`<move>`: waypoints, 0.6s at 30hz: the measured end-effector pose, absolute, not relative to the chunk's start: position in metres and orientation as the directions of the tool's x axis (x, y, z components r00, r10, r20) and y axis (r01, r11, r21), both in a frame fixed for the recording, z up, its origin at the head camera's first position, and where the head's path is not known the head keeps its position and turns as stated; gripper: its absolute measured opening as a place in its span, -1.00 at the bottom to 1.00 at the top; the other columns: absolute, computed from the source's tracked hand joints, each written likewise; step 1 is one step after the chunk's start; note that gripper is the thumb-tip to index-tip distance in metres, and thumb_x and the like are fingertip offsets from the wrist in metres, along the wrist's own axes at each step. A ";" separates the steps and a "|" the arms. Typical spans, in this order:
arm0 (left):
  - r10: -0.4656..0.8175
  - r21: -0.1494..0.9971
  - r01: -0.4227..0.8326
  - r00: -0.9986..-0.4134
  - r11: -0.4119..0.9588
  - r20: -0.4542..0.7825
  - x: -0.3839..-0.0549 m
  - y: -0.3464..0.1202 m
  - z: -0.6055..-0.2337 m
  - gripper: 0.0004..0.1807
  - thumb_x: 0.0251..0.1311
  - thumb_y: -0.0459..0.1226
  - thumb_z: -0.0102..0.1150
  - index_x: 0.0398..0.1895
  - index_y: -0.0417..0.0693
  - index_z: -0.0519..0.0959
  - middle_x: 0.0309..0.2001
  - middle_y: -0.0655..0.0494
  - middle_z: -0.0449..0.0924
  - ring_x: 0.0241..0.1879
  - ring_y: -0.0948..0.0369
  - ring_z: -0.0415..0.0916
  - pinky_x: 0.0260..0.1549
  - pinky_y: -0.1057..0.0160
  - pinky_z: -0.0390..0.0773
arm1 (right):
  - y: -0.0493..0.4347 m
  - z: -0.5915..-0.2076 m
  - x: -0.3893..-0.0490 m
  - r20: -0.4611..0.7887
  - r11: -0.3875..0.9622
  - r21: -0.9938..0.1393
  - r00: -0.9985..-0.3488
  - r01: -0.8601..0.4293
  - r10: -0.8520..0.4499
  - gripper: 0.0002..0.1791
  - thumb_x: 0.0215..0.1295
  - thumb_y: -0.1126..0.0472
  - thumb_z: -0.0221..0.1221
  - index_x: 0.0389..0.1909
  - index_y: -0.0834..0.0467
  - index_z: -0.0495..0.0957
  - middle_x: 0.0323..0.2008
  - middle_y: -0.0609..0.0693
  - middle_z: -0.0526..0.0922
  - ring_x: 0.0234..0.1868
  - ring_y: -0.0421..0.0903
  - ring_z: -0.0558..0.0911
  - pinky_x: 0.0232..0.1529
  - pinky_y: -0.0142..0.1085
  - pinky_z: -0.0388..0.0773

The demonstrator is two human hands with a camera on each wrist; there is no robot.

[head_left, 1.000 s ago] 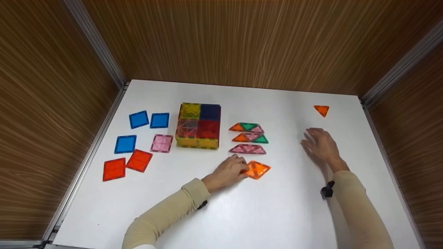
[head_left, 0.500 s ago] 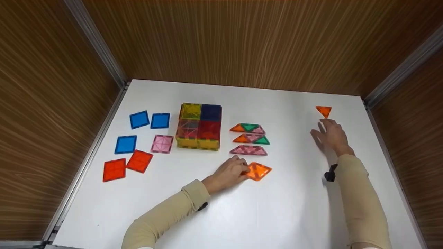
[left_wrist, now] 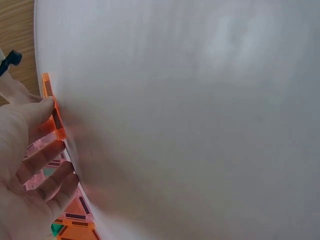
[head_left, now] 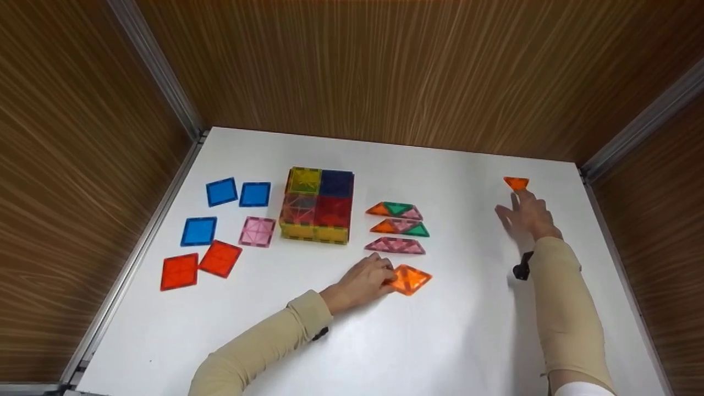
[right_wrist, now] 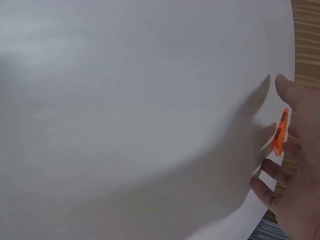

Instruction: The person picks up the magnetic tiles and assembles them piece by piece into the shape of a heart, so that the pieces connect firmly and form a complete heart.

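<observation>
In the head view my left hand (head_left: 363,281) holds the left corner of two orange triangle magnetic tiles (head_left: 413,279), which lie edge to edge as a kite shape. The left wrist view shows the thumb and index finger pinching the orange tile (left_wrist: 58,122), the other fingers spread below it. My right hand (head_left: 534,215) reaches to a lone orange triangle tile (head_left: 516,181) at the back right, its fingertips covering the near tip. From the right wrist, the thumb stands apart from that tile (right_wrist: 280,134), and the fingers are loosely bent behind it.
Three trapezoid rows of triangle tiles (head_left: 395,246) lie beyond my left hand. Left of them stands a box of coloured square tiles (head_left: 333,210). Farther left lie loose blue squares (head_left: 199,231), a pink square (head_left: 257,231) and red squares (head_left: 180,271). Wooden panels (head_left: 363,71) enclose the white table.
My right hand has moved away from me toward the back right, and its fingertips now overlap the lone orange triangle. The left hand keeps its hold on the orange tiles.
</observation>
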State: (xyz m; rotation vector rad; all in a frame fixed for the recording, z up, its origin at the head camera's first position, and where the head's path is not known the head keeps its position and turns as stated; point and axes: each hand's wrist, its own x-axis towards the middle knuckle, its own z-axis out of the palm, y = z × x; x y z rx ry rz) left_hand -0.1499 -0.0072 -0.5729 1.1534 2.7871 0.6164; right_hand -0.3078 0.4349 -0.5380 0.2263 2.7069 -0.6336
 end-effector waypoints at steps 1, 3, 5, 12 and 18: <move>0.692 0.390 0.665 -0.716 0.637 0.091 -0.149 -0.007 -0.573 -0.69 0.45 -0.02 0.28 0.08 0.08 0.78 0.07 0.11 0.74 0.01 0.15 0.55 0.07 0.26 0.62 | 0.435 -0.538 -0.306 -0.380 0.890 -0.391 -0.922 0.236 0.077 0.14 0.44 -0.47 0.04 0.73 0.07 -0.23 0.54 0.56 0.06 0.43 0.61 0.20 0.34 0.62 0.15; 0.694 0.398 0.663 -0.715 0.635 0.084 -0.148 -0.006 -0.573 -0.69 0.45 -0.02 0.28 0.09 0.07 0.78 0.07 0.11 0.73 0.01 0.15 0.54 0.07 0.26 0.62 | 0.435 -0.539 -0.302 -0.384 0.894 -0.381 -0.920 0.234 0.077 0.12 0.45 -0.47 0.03 0.72 0.12 -0.16 0.48 0.56 0.12 0.37 0.57 0.25 0.29 0.60 0.23; 0.695 0.401 0.662 -0.715 0.634 0.081 -0.148 -0.006 -0.573 -0.68 0.45 -0.02 0.28 0.10 0.07 0.78 0.08 0.11 0.73 0.02 0.15 0.54 0.08 0.25 0.61 | 0.436 -0.539 -0.300 -0.379 0.895 -0.384 -0.922 0.227 0.071 0.08 0.47 -0.44 0.02 0.70 0.17 -0.08 0.45 0.55 0.15 0.32 0.54 0.27 0.24 0.58 0.28; 0.698 0.382 0.670 -0.711 0.637 0.082 -0.149 -0.005 -0.573 -0.69 0.46 -0.01 0.27 0.07 0.08 0.78 0.07 0.11 0.73 -0.01 0.14 0.54 0.05 0.25 0.61 | 0.433 -0.544 -0.301 -0.261 0.938 -0.320 -0.964 0.132 0.046 -0.10 0.55 -0.28 0.04 0.56 0.32 0.15 0.40 0.50 0.24 0.26 0.49 0.30 0.27 0.51 0.34; 0.693 0.377 0.667 -0.716 0.643 0.085 -0.151 -0.006 -0.574 -0.70 0.45 -0.02 0.28 0.05 0.07 0.79 0.06 0.11 0.73 -0.02 0.13 0.54 0.04 0.26 0.61 | 0.430 -0.551 -0.288 -0.141 0.964 -0.265 -0.989 0.001 -0.038 -0.34 0.57 -0.09 0.09 0.34 0.42 0.41 0.30 0.58 0.30 0.13 0.47 0.39 0.16 0.40 0.43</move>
